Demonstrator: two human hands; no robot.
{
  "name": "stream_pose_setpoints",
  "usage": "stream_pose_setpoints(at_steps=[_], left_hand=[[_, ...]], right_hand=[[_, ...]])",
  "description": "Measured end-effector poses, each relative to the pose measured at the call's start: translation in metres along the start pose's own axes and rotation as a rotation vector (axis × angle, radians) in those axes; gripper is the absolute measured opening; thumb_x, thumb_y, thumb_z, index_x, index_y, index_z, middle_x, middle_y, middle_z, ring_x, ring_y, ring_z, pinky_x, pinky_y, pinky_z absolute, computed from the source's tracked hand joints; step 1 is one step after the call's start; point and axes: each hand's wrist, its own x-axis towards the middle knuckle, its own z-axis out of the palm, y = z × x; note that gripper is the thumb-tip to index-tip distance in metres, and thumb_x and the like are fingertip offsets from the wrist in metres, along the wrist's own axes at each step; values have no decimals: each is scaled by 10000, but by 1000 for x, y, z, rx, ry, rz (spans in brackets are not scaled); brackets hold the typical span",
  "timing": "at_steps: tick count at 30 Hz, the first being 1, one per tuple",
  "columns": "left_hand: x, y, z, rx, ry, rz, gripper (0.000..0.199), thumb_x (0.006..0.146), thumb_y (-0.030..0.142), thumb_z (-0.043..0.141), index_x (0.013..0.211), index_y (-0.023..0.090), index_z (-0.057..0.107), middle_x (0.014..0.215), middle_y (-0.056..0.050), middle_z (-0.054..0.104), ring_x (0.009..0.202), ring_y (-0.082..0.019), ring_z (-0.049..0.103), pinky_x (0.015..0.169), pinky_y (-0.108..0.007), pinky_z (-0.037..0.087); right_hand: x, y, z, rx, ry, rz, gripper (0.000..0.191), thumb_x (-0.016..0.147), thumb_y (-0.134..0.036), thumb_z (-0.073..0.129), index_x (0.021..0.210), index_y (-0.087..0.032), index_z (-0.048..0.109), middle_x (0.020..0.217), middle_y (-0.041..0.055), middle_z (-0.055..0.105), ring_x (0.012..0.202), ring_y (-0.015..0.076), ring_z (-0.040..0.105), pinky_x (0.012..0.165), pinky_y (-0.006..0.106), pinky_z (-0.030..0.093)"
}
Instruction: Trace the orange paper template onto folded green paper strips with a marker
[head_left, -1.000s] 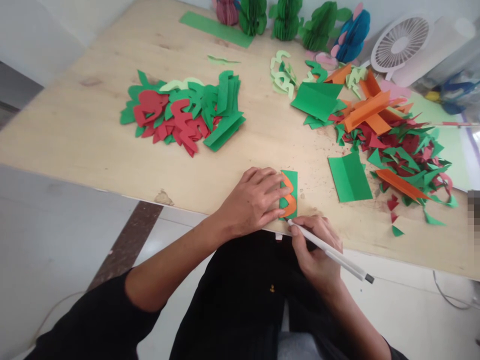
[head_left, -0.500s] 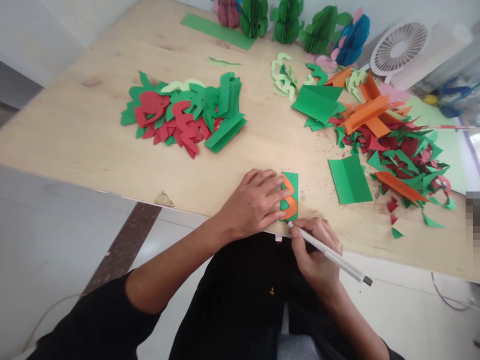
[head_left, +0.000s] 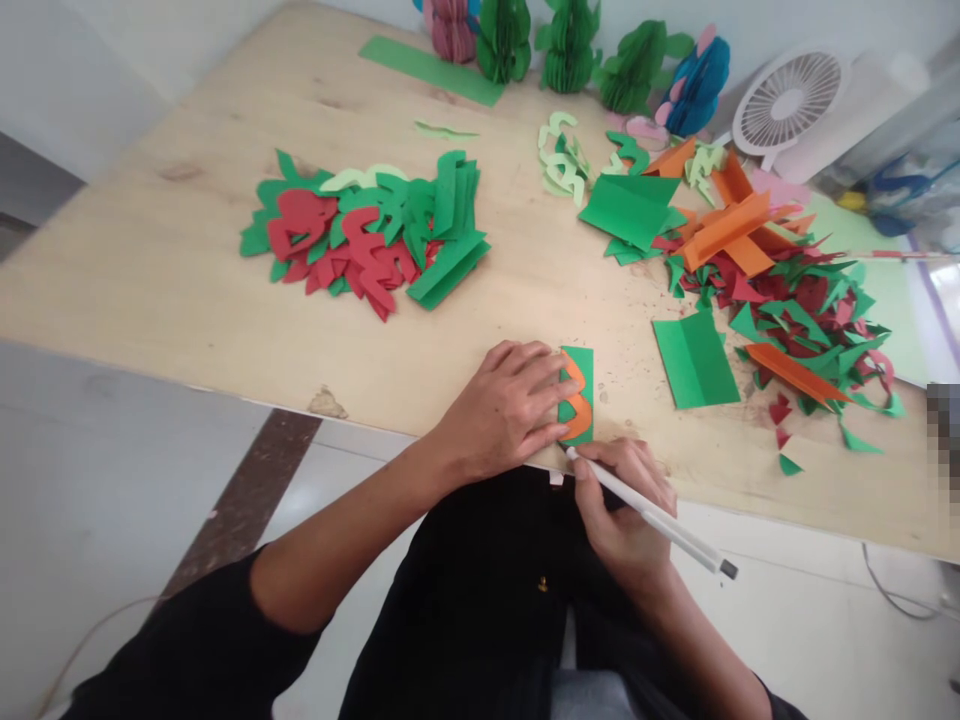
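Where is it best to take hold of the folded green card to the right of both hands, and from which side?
I would pinch the folded green card by its near edge, coming from the near side: paper scraps crowd its right. It lies low, creased down the middle, so a fingertip may need to lift the edge first; I cannot tell whether it already stands up.
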Motion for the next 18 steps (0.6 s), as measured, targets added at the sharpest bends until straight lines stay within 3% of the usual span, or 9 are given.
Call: stream_pose_setpoints(at_steps=[5, 18], left_hand=[[0, 0, 0, -7, -6, -6, 357, 942, 369, 540, 1250, 204, 606, 1363, -94, 557, 1297, -301, 432, 1091, -483, 312], [0, 0, 0, -7, -16, -7, 356, 938, 363, 549, 1253, 207, 603, 1379, -94, 548, 1303, -296, 430, 1093, -480, 312]], right_hand=[[1, 4, -7, -16, 29, 37, 96, 857, -126, 573, 835, -216, 598, 685, -20, 671, 610, 135, 603, 630, 280, 464], [-1, 3, -1, -18, -18, -49, 138, 837, -89, 544, 841, -210, 611, 717, 8, 697, 636, 161, 631, 635, 307, 459]])
